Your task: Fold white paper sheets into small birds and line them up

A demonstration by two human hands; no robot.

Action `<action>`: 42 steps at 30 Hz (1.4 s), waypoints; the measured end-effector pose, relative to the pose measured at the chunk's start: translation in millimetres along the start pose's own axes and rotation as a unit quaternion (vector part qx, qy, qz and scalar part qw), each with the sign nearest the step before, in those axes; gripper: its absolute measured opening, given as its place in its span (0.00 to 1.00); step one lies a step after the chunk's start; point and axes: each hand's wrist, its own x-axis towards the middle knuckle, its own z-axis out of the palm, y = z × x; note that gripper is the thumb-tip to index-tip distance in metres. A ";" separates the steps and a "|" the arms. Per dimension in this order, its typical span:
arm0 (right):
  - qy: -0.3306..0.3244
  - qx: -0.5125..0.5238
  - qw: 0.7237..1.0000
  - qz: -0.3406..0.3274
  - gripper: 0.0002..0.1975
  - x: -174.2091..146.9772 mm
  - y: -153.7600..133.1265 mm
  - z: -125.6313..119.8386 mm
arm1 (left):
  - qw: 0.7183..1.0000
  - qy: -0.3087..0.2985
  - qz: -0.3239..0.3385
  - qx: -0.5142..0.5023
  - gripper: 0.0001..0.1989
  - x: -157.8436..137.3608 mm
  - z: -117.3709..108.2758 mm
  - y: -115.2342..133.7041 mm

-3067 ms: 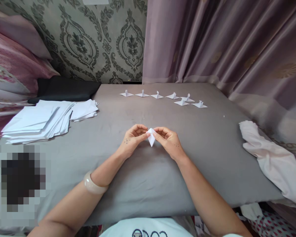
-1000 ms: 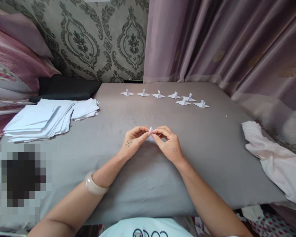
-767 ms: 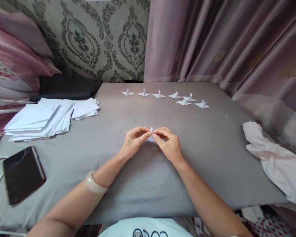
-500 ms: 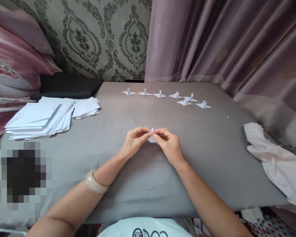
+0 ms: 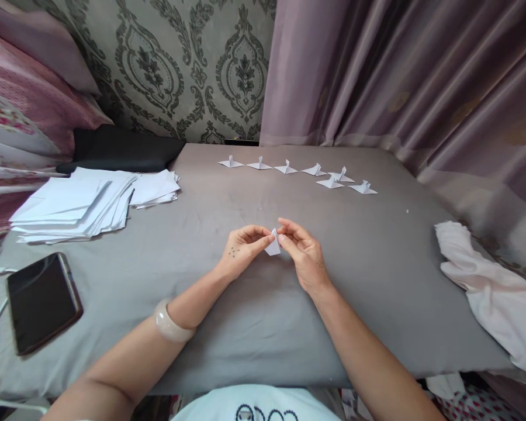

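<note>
The left hand (image 5: 242, 250) pinches a small folded paper (image 5: 273, 245) between thumb and forefinger; the right hand (image 5: 307, 252) has its fingers parted just beside the other edge, contact unclear. Shaping a fold looks to be the step in hand; a further crease would call for a light pinch from both sides. The paper is white, pointed on top, angular below. Well beyond the fingertips stand seven winged paper pieces (image 5: 286, 169).

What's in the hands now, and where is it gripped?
A small folded white paper: the left hand pinches it near its upper left edge. The right hand is at its right edge; whether it grips too cannot be told.
</note>
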 end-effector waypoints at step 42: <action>0.018 -0.013 0.985 0.174 0.14 14.4 11.3 -8.9 | 0.993 -0.030 -0.115 0.028 0.16 8.9 -9.7 -11.4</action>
